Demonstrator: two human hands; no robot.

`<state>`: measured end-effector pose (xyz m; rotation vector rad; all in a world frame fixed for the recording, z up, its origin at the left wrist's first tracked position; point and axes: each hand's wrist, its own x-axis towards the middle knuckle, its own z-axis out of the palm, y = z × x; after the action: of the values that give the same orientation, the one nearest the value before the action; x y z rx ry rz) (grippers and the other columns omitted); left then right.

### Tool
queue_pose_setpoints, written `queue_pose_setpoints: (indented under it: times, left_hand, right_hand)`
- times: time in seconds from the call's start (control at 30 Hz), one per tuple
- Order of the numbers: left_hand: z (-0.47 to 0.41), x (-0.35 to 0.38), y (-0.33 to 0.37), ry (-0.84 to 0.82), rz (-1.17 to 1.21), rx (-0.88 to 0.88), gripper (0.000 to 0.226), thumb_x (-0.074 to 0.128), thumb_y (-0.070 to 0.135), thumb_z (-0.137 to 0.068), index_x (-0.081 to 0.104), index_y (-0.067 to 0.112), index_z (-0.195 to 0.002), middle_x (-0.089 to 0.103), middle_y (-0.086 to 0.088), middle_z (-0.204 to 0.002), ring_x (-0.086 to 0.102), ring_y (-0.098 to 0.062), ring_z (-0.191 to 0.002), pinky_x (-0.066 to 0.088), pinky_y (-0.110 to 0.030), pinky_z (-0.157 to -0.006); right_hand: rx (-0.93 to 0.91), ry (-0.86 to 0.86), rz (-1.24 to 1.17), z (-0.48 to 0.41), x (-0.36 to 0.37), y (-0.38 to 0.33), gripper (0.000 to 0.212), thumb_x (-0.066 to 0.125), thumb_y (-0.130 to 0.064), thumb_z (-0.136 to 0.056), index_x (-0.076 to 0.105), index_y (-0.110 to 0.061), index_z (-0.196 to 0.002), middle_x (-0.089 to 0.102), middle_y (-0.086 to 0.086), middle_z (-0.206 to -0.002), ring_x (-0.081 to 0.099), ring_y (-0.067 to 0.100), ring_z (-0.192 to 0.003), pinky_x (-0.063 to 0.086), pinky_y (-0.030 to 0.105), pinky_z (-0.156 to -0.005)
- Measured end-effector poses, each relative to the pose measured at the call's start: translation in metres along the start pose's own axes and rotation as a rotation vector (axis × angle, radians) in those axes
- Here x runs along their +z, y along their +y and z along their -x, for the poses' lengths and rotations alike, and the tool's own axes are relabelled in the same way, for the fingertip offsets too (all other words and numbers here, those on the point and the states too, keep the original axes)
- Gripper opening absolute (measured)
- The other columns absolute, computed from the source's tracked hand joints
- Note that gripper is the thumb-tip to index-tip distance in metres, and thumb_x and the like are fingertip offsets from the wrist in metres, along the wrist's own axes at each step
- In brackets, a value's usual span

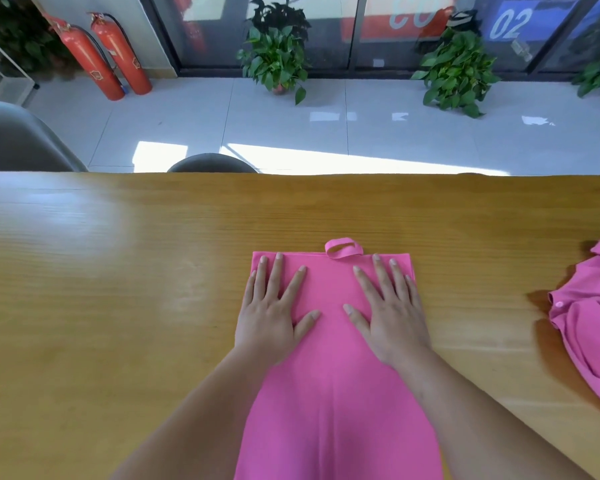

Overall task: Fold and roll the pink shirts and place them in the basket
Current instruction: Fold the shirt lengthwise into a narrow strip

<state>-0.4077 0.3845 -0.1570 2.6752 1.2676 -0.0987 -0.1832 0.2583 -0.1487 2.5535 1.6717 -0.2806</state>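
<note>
We find one shirt (333, 393) on the table (118, 271), directly in front of the person and folded into a long, narrow strip. Its long axis runs straight away from the body, from the bottom of the view to a squared far end.

Both hands rest on that far end. The left hand (274, 317) lies palm down on the strip's left half, fingers straight and spread, grasping nothing. The right hand (388, 313) mirrors it on the right half, equally flat and released. We judge both to be pressing the cloth smooth. Neither hand is nearer. They sit level, either side of the centre line, with fingertips just short of the far edge.

A small loop (343, 248) of pink fabric pokes out beyond that edge, between the two sets of fingertips. We take it for part of the collar but cannot confirm this.

The surface is smooth, the side edges are fairly straight, and a faint lengthwise crease shows nearer the body. In our judgement the folding looks done and rolling is due next. The roll must travel along the long axis, and the hands are placed to start it at the far end and draw it towards the body. The loop may need tucking in first.

A second shirt (589, 317) lies crumpled at the table's right side, well apart and closer to the right hand. No basket is in view.
</note>
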Motion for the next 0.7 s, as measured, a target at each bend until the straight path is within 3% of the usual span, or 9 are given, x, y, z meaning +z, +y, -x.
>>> queue_pose_setpoints:
  times: [0.2, 0.3, 0.53, 0.7]
  left_hand:
    - [-0.006, -0.006, 0.001, -0.111, -0.027, -0.006, 0.09, 0.011, 0.09, -0.094, -0.011, 0.041, -0.167, -0.028, -0.005, -0.174, -0.031, -0.031, -0.158, 0.0, -0.054, -0.132]
    - [-0.001, -0.013, 0.01, -0.149, -0.054, -0.038, 0.088, 0.005, 0.086, -0.097, -0.013, 0.035, -0.168, -0.03, -0.009, -0.172, -0.034, -0.035, -0.156, -0.001, -0.055, -0.131]
    - [0.129, 0.009, 0.043, -0.072, 0.069, 0.088, 0.074, 0.026, 0.065, -0.11, -0.003, 0.031, -0.17, -0.019, -0.003, -0.176, -0.02, -0.027, -0.162, 0.006, -0.05, -0.132]
    - [0.176, 0.024, 0.014, -0.076, 0.052, 0.131, 0.079, 0.04, 0.064, -0.107, 0.01, 0.028, -0.17, -0.002, -0.001, -0.178, -0.004, -0.025, -0.164, 0.017, -0.051, -0.131]
  right_hand:
    - [-0.009, -0.095, 0.003, -0.004, -0.007, 0.0, 0.08, 0.008, -0.08, -0.101, -0.008, -0.039, -0.168, -0.03, -0.001, -0.173, -0.029, 0.025, -0.159, 0.001, 0.053, -0.132]
    - [0.039, -0.109, -0.006, 0.007, -0.012, -0.015, 0.077, 0.01, -0.074, -0.104, -0.004, -0.034, -0.169, -0.025, 0.005, -0.174, -0.024, 0.029, -0.16, 0.0, 0.053, -0.132]
    - [-0.068, -0.076, -0.055, 0.137, 0.018, -0.058, 0.071, 0.022, -0.064, -0.11, 0.001, -0.032, -0.17, -0.016, 0.002, -0.177, -0.018, 0.028, -0.162, 0.013, 0.055, -0.131]
    - [-0.039, -0.08, -0.063, 0.174, 0.029, -0.029, 0.073, 0.028, -0.07, -0.106, 0.0, -0.042, -0.168, -0.013, -0.003, -0.177, -0.016, 0.025, -0.163, 0.014, 0.053, -0.131]
